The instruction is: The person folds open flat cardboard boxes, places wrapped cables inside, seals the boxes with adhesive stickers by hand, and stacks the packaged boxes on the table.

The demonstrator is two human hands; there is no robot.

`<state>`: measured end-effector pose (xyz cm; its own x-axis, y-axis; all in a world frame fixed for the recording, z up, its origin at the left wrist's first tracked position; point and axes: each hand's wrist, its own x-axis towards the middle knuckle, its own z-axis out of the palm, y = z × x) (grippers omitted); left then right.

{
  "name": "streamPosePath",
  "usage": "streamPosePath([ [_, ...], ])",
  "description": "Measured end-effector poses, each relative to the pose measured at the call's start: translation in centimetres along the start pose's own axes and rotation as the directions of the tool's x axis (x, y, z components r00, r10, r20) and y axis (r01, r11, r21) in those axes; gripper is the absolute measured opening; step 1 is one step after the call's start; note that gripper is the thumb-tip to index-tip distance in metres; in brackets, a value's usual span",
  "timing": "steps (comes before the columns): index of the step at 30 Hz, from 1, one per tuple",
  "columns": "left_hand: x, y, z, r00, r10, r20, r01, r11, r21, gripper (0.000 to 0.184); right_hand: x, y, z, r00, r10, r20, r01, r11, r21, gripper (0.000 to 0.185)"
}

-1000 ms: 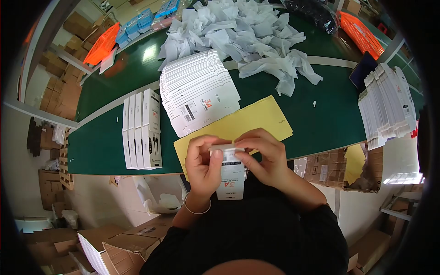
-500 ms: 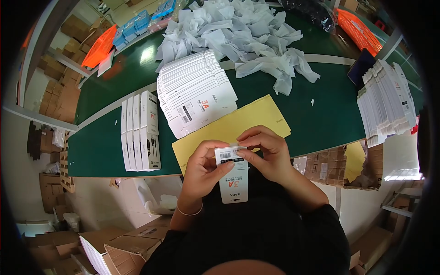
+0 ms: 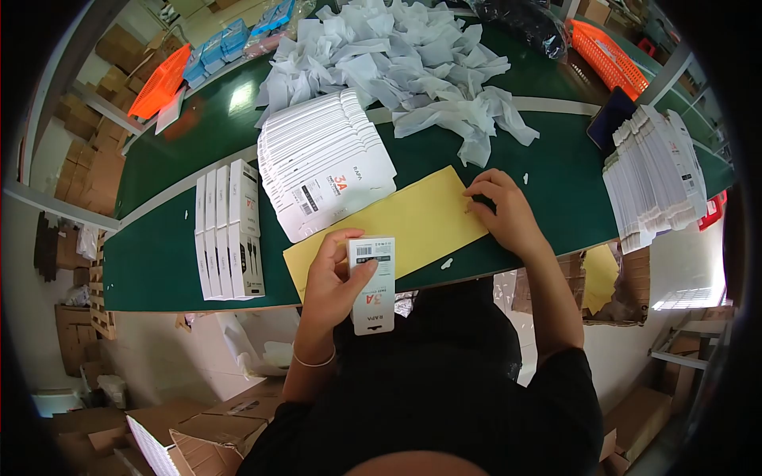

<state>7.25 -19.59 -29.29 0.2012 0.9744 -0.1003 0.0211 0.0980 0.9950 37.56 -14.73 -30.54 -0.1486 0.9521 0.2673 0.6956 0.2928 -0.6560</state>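
Note:
My left hand (image 3: 332,274) grips a white cable box (image 3: 373,297) printed "3A" and "RAPA", with the lettering upside down and a barcode near its upper end. The thumb presses on the front face and the fingers go behind it. My right hand (image 3: 506,210) is over the right end of a yellow sheet (image 3: 429,214), its fingers bent and thumb apart from them, with nothing visible between. Whether its fingertips touch the sheet is unclear. Left of the sheet, flat white cartons (image 3: 325,170) lie in an overlapping fan.
Closed boxes (image 3: 230,230) stand in rows at the left of the green table (image 3: 159,262). Crumpled pale tissue (image 3: 389,63) is heaped at the back. More flat cartons (image 3: 655,178) lean at right, and orange baskets (image 3: 609,59) sit at the far corners. A white scrap (image 3: 447,263) lies near the front edge.
My right hand has left the box's upper end and moved up and right to the yellow sheet. My left hand still holds the box, now slightly further left and higher.

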Motion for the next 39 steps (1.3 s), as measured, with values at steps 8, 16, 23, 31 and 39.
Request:
streamPosePath([
  [8,0.9,-0.5,-0.6,0.995,-0.095,-0.007,0.095,0.989,0.115,0.043,1.4,0.6,-0.4,0.982,0.027,0.187,-0.016,0.998,-0.062,0.007],
  [16,1.3,-0.5,-0.5,0.994,-0.107,-0.004,0.107,0.984,0.142,0.041,2.1,0.6,-0.1,0.966,0.096,0.239,-0.083,0.995,-0.060,0.004],
  [23,1.4,-0.4,-0.3,0.997,-0.083,0.002,0.082,0.980,0.183,0.040,0.2,0.0,0.1,0.996,0.020,-0.091,0.035,0.826,0.563,0.003],
  [31,0.2,0.8,1.0,0.997,0.057,0.057,-0.063,0.993,0.102,0.042,-0.4,-7.4,3.7,0.992,0.005,-0.128,0.106,0.533,0.840,0.033],
  [39,-1.2,2.1,1.1,0.993,0.108,0.052,-0.108,0.994,0.014,0.044,-0.8,-9.7,5.3,0.998,-0.059,-0.002,0.037,0.590,0.807,0.048],
])
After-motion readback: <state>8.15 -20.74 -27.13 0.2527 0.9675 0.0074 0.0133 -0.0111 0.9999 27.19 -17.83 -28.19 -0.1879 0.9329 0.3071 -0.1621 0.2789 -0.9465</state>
